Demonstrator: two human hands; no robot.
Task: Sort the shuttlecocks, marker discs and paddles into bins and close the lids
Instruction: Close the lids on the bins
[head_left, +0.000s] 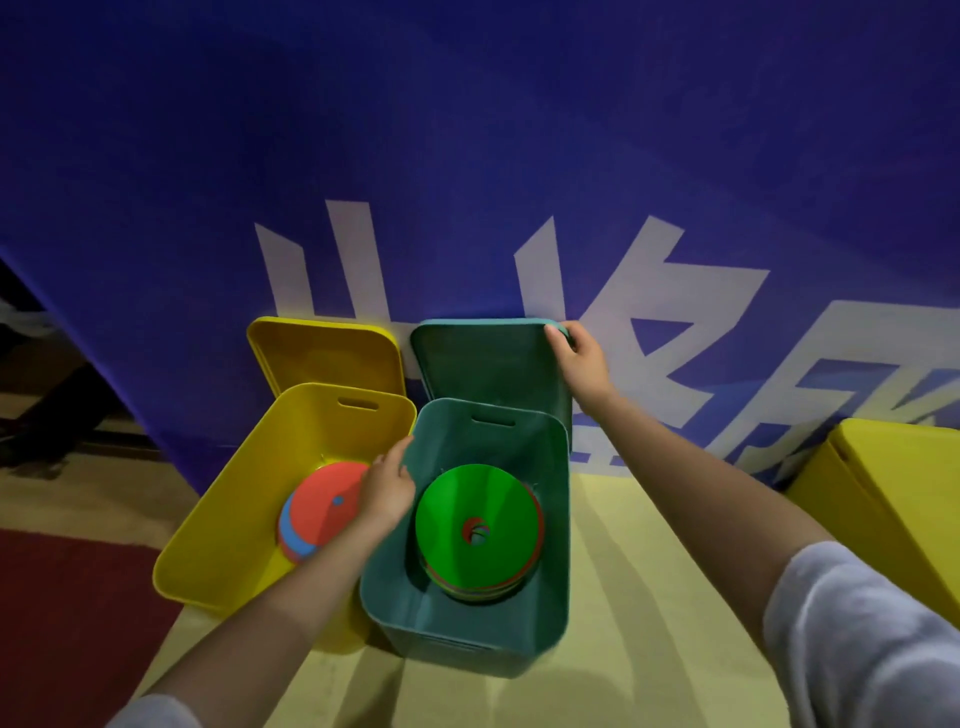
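A teal bin (550, 597) stands on the floor with a stack of marker discs inside, a green disc (478, 499) on top. Its teal lid (483, 358) leans upright behind it against the blue banner. My right hand (579, 358) grips the lid's top right corner. Beside it on the left, a yellow bin (218, 530) holds red and blue discs (317, 514), and its yellow lid (322, 351) leans behind it. My left hand (387, 486) rests on the rims where the two bins meet, fingers fairly straight.
A blue banner with white characters (649, 291) forms a wall right behind the bins. Another yellow bin (893, 499) stands at the right edge. The floor is yellow, with a dark red area (67, 613) at the lower left.
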